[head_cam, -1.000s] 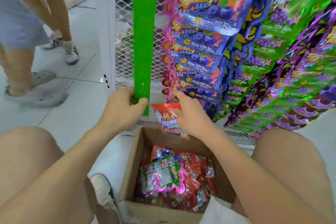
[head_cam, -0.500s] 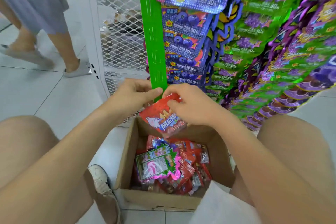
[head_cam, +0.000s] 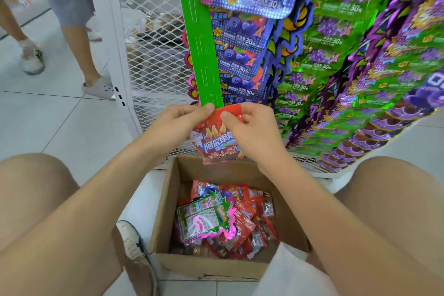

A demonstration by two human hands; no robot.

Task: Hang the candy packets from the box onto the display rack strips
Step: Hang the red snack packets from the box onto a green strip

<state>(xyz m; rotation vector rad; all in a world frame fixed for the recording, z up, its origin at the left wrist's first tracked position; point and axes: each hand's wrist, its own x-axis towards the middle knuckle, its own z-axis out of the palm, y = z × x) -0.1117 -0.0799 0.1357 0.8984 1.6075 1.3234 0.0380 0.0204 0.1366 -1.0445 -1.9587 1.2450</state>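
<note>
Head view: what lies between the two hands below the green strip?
A red candy packet, top edge pinched by the left hand and right hand at the foot of the green strip; head view.

A shop — candy packets [head_cam: 242, 31] hang in rows on a mesh display rack [head_cam: 153, 38].

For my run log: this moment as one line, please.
left hand pinches green strip end | right hand pinches red packet | box holds packets
</note>
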